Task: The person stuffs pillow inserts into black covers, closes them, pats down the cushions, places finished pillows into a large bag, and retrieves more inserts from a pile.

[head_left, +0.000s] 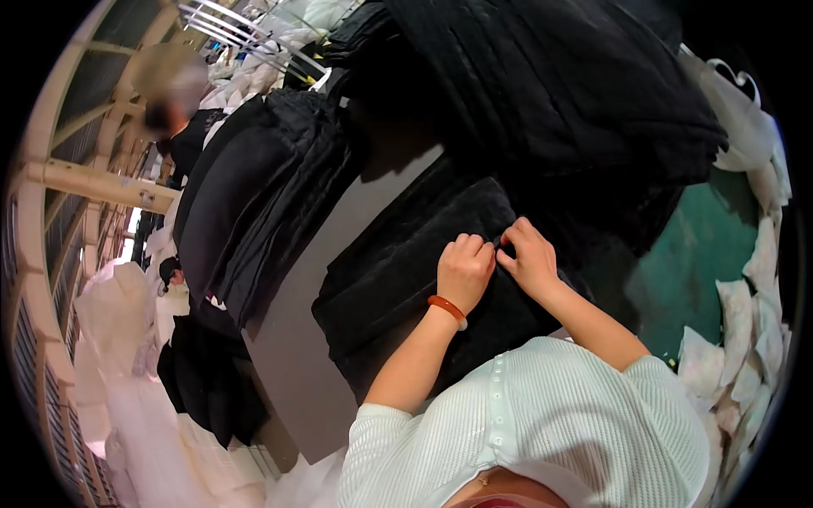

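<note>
Both hands pinching black fabric on grey counter

Left hand (467, 269): fingers curled in, thumb and index tips pressed together on the black fabric (394, 254). Right hand (530, 261): same pinch, thumb against index, other fingers bent. Tips of the two hands nearly meet; exact bit of cloth between them too dark to make out. Black fabric is directly under both hands, folded in layers, in front of the person's chest, lying on the grey counter (296, 360).

Orange bracelet (442, 306) on left wrist, a paler band just beside it. Both forearms bare, coming out of a white ribbed top (542, 415) with a button placket.

Left of the fabric, apart from it across a bare strip of counter: stack of black pieces (271, 182), layered, edges drooping. Beyond the hands and to the right: bigger black pile (559, 93), layers hanging down. Black heap (207, 381) lower left, beside the counter.

Farther out: green floor (711, 241) on the right, white bundles (737, 330) along its edge. White fluffy material (157, 432) lower left. Upper left, another person (193, 140) in dark clothes, near a white metal rack (246, 35). Cream beams (97, 184) far left.
</note>
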### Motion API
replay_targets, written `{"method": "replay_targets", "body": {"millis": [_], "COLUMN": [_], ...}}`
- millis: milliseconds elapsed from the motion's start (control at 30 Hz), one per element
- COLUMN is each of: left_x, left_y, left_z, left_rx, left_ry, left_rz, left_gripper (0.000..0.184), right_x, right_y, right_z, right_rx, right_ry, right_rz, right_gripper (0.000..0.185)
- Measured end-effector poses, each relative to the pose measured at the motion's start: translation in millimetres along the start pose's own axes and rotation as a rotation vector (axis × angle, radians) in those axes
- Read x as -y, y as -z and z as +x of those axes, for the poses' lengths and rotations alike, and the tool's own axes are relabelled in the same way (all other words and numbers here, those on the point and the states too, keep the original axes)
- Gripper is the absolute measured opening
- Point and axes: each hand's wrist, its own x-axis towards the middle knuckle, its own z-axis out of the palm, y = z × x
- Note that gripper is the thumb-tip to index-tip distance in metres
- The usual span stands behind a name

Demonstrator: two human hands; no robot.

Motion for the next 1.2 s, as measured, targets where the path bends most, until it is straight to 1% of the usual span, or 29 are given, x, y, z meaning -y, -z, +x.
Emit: {"method": "replay_targets", "body": {"millis": [67, 133, 167, 367, 433, 533, 567, 600, 667, 800, 867, 1000, 1067, 1133, 1200], "left_x": [1, 1, 1, 3, 4, 6, 5, 4, 5, 5, 4, 0, -1, -2, 0], "left_y": [0, -1, -1, -3, -3, -4, -3, -3, -7, -10, -10, -7, -7, -7, -7], "left_z": [-1, -2, -2, -9, -10, -11, -11, -11, -12, -14, -15, -17, -19, -19, -19], "left_rx": [-0.015, -0.022, -0.028, -0.056, -0.054, -0.070, -0.059, -0.048, -0.046, -0.039, -0.072, -0.158, -0.159, -0.161, -0.161], "left_ry": [0.002, 0.005, 0.001, 0.000, 0.003, 0.023, 0.021, 0.017, 0.012, -0.005, -0.007, -0.011, -0.016, -0.009, -0.050], "left_rz": [-0.001, -0.008, -0.009, 0.008, 0.026, 0.000, 0.003, 0.007, 0.024, 0.037, 0.027, 0.013, 0.011, 0.012, -0.003], "left_gripper": [0.010, 0.010, 0.010, 0.010, 0.010, 0.009, 0.009, 0.008, 0.008, 0.009, 0.009, 0.009, 0.008, 0.008, 0.007], "right_x": [0, -3, -3, -4, -16, -23, -22, -19, -15, -14, -13, -7, -12, -11, -16], "right_y": [3, 2, 3, 6, -4, -5, -5, -5, -7, -14, -10, 3, 5, 5, 2], "right_z": [1, 1, 1, 3, 4, 0, -2, -3, -2, -2, 0, 3, 3, 3, 2], "right_rx": [0.013, -0.053, -0.049, -0.044, -0.010, -0.016, -0.010, -0.006, -0.037, -0.059, -0.041, 0.004, 0.026, 0.040, 0.021], "right_ry": [0.021, 0.063, 0.072, 0.045, 0.085, 0.105, 0.064, 0.070, -0.022, 0.077, 0.145, 0.146, 0.113, 0.129, 0.107], "right_rz": [-0.047, -0.061, -0.066, -0.122, -0.013, -0.020, -0.070, -0.078, -0.149, -0.234, -0.326, -0.344, -0.342, -0.342, -0.345], "right_gripper": [0.017, 0.021, 0.021, 0.026, 0.025, 0.028, 0.032, 0.032, 0.032, 0.034, 0.039, 0.043, 0.044, 0.043, 0.041]}}
